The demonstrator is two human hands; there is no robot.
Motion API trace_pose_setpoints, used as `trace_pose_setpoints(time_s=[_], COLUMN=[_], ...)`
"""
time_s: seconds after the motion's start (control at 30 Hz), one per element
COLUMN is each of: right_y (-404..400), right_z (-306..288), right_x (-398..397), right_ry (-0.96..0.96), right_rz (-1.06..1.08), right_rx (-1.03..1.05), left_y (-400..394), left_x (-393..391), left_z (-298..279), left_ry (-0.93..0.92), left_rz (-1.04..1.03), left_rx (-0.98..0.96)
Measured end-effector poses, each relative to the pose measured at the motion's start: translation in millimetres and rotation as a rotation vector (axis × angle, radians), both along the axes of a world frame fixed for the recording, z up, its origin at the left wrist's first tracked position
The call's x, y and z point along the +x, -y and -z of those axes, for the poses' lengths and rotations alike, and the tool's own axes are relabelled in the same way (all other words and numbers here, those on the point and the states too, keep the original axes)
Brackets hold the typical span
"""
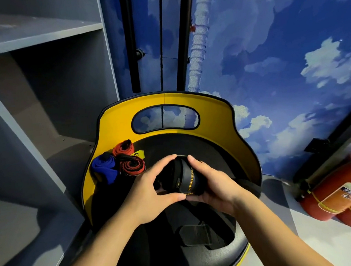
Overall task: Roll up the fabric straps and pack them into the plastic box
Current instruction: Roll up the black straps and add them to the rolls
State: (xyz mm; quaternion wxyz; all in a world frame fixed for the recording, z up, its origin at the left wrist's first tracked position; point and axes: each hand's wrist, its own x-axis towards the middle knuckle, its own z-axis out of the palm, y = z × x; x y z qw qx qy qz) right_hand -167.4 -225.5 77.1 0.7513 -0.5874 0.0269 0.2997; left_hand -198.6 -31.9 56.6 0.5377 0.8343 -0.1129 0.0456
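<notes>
Both hands meet over the black seat of a yellow-backed chair point(115, 125) and hold a black rolled strap point(182, 177) with yellow lettering along its band. The left hand point(153, 189) curls round the near and left side of the roll, thumb low at the front and fingers arched over the top. The right hand point(213, 184) cups the right side, fingers wrapped over the top edge and thumb tucked under. A loose black tail of the strap point(196, 234) runs down from the roll and lies on the seat below the wrists, ending in a flat rectangular patch.

On the seat's left edge, against the yellow backrest, lie three finished rolls: a blue rolled strap point(106, 168), a red-and-black rolled strap point(132, 164) touching it, and a red rolled strap point(123, 148) just behind them. A grey shelf unit point(37, 38) stands to the left. Two red fire extinguishers point(343, 193) lie on the floor at the right, below a blue sky-and-cloud wall point(270, 62).
</notes>
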Motion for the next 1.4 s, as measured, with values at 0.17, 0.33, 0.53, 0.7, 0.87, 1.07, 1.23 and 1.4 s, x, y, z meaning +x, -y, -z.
trace_pose_setpoints(time_s=[0.17,0.33,0.53,0.7,0.87,1.07,1.23,1.4], right_y=[-4.2,-7.1,-12.8,-20.3,-18.8,-24.4,-29.1,-39.2], right_z=[2.2,1.8,3.4,16.1,27.9,60.3,89.1,111.1], right_x=[-0.5,-1.7,-5.6,-9.4,-6.1,-1.4,2.2,-3.4], right_ry=[-0.018,-0.007,-0.014,-0.1,0.012,0.376,0.501,0.711], right_rz=[0.049,0.127,0.142,0.031,0.142,0.092,-0.071,-0.195], right_rx=[0.081,0.081,0.144,-0.082,0.026,-0.218,-0.461,-0.83], left_y=[-1.3,0.0,0.9,5.3,-6.1,-44.9,-63.2,-73.1], left_x=[-1.1,-1.7,2.9,5.8,1.6,1.0,-10.2,-19.7], left_z=[3.8,6.8,9.1,8.2,13.0,40.7,67.8,97.0], left_ry=[0.051,0.077,0.108,0.105,-0.064,-0.254,-0.351,-0.467], left_rz=[-0.002,-0.009,-0.119,-0.295,-0.18,-0.289,-0.217,-0.152], left_rx=[0.047,0.071,0.028,-0.049,-0.126,-0.052,0.009,0.171])
